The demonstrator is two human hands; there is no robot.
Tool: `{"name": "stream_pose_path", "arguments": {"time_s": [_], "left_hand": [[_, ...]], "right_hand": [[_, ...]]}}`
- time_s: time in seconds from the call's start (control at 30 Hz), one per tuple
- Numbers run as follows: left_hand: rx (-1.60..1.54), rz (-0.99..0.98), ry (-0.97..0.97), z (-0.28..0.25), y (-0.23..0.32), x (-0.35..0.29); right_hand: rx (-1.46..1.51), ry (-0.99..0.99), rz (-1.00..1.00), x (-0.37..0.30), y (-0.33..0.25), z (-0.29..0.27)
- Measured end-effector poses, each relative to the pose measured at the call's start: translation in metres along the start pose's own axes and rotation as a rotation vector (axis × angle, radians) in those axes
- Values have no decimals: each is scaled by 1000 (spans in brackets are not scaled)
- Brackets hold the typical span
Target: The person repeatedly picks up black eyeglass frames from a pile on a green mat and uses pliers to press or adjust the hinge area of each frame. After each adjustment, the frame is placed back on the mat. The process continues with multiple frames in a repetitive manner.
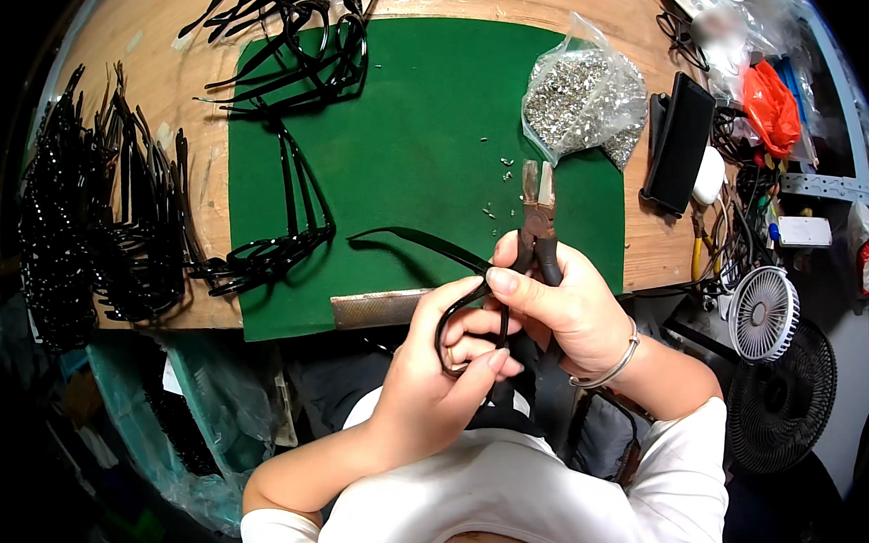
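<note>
My left hand is closed around the rim of a black eyeglass frame, near the front edge of a green mat. One temple of the frame stretches left over the mat. With thumb and forefinger, my right hand pinches the frame by the temple's hinge end. The same hand also holds a pair of pliers in its palm, jaws pointing away from me. Beyond the pliers lie several tiny silvery metal pieces. My fingers hide much of the frame's front.
Black eyeglass frames are heaped at the far left, with more frames stacked along the left edge. A plastic bag of small metal parts sits far right, beside a black phone. A flat brown strip lies at the mat's front. Fans stand right.
</note>
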State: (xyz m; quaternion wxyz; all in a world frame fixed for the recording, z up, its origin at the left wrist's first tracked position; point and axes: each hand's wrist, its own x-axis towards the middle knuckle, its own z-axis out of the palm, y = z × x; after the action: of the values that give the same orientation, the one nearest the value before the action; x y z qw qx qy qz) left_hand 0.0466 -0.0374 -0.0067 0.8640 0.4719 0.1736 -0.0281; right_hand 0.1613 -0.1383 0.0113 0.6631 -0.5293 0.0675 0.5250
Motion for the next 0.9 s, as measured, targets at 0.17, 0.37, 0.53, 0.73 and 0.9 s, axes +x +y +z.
{"name": "stream_pose_path", "arguments": {"time_s": [0.17,0.37,0.53,0.73,0.9], "left_hand": [[-156,-157,-19,-6,22,-8],[-197,-166,-73,-12,35,-13],[-205,-280,-170,-30,41,-22],[-182,-313,-182,-29,42,-24],[-117,-326,-190,-28,41,-24]], "right_hand": [[9,-112,78,-7,-12,8],[-68,-170,48,-8,-13,5],[-651,-354,95,-27,-26,-19],[-1029,-542,122,-21,-40,-8],[-1225,-501,126,-18,-45,-2]]}}
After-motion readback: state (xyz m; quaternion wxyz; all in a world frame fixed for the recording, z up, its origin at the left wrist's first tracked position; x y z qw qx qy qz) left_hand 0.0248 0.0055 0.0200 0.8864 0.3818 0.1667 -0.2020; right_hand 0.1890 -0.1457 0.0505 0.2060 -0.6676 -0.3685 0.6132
